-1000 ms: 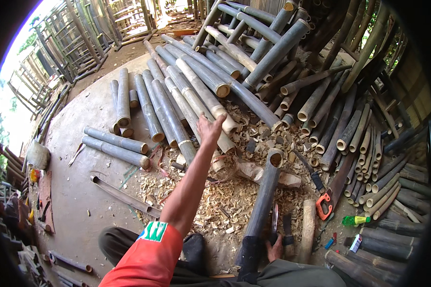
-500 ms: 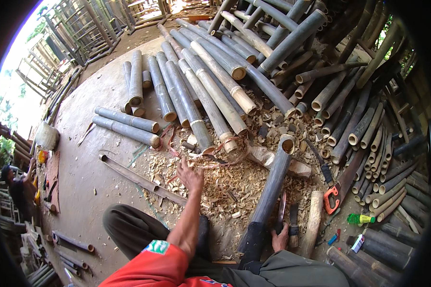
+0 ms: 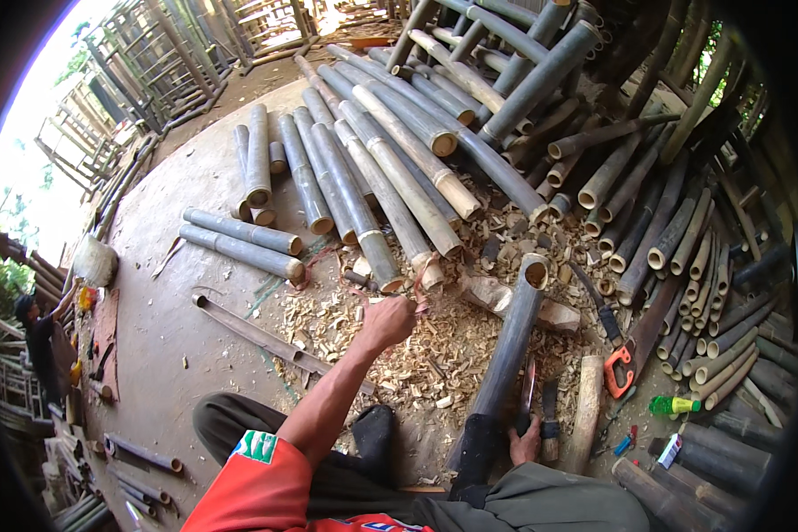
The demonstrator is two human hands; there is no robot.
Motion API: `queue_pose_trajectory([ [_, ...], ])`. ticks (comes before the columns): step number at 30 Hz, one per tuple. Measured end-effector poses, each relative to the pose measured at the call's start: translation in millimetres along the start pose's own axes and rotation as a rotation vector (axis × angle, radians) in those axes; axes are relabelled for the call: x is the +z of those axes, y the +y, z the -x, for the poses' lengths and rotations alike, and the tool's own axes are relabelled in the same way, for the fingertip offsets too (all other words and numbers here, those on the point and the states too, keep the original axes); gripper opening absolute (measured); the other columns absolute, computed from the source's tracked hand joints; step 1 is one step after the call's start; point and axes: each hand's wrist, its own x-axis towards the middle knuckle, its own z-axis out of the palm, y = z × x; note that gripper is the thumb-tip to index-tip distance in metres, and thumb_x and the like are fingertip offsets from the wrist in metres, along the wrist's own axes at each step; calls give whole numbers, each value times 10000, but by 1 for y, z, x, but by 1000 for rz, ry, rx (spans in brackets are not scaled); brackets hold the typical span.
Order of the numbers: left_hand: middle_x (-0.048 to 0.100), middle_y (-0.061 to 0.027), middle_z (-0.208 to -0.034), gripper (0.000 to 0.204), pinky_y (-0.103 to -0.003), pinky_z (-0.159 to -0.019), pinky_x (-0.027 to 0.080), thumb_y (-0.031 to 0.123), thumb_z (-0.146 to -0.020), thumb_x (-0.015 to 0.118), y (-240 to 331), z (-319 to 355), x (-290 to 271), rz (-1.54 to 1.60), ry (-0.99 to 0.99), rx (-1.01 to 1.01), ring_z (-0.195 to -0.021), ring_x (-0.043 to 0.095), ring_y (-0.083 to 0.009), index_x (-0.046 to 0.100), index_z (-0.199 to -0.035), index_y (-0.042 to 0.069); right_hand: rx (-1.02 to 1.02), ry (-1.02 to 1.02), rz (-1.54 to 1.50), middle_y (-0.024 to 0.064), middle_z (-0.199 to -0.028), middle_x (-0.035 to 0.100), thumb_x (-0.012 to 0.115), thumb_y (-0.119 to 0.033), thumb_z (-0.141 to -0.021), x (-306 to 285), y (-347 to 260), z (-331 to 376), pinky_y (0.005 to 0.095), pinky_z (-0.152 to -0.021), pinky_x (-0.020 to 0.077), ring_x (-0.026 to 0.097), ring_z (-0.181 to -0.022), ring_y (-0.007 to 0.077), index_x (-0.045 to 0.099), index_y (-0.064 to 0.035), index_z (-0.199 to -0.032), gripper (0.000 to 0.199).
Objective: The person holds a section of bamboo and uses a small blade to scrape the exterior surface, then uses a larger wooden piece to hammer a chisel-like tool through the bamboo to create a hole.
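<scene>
Over the wood shavings, my left hand is closed in a fist on a thin red string, which runs up toward the end of a bamboo length. Low by my right leg, my right hand grips a knife with its blade pointing away from me; the handle is mostly hidden in the fingers. Just left of the knife, a thick dark bamboo tube lies along my dark-covered right foot, its far end propped on a pale wooden log. A second blade in a dark sheath lies beside the right hand.
Cut bamboo lengths lie in rows ahead, with more stacked at right. An orange-handled saw, a pale round stick and a green bottle are on the right. A split bamboo piece lies left. Another person is far left.
My left hand has moved right and slightly forward, closing from spread fingers onto the red string and lifting it. My right hand stays on the knife. The view has shifted slightly.
</scene>
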Motion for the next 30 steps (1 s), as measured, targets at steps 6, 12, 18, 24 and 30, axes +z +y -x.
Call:
queue_pose_trajectory([
  [6,718,-28,-765,215,-350,-603,540,256,-1031,676,54,37,-174,279,-144,492,-667,658,-116,775,-1005,67,-57,-19,-5,307,-1323,596,796,-177,-855,16,6,-4,519,-1023,463,577,-1223,496,411,-20,-1470,743],
  [12,727,-74,-774,305,-315,-596,529,310,-945,736,20,120,-306,327,-140,641,-661,659,-129,773,-955,8,18,-20,6,302,-1329,596,791,-175,-855,1,1,-2,517,-1022,461,578,-1224,490,423,-30,-1460,723],
  [18,733,-93,-748,246,-300,-619,525,222,-856,761,-100,215,-315,754,188,197,-656,669,-143,775,-856,-24,-4,-44,-52,289,-1274,632,780,-155,-835,-1,-13,-2,522,-1002,472,598,-1189,494,475,-40,-1406,658],
  [24,765,-64,-753,205,-316,-579,572,201,-892,732,-264,248,-174,197,-208,-694,-610,682,-127,814,-853,17,-34,-27,-53,289,-1242,644,779,-162,-832,12,-8,-3,525,-992,475,602,-1176,499,482,-33,-1385,641],
  [30,762,-188,-1126,460,-411,-924,566,359,-809,815,-226,244,-94,195,-128,-364,-1051,737,-317,766,-1193,111,12,-27,5,301,-1241,638,778,-164,-848,-14,-4,-3,535,-988,478,604,-1175,504,473,-26,-1383,632],
])
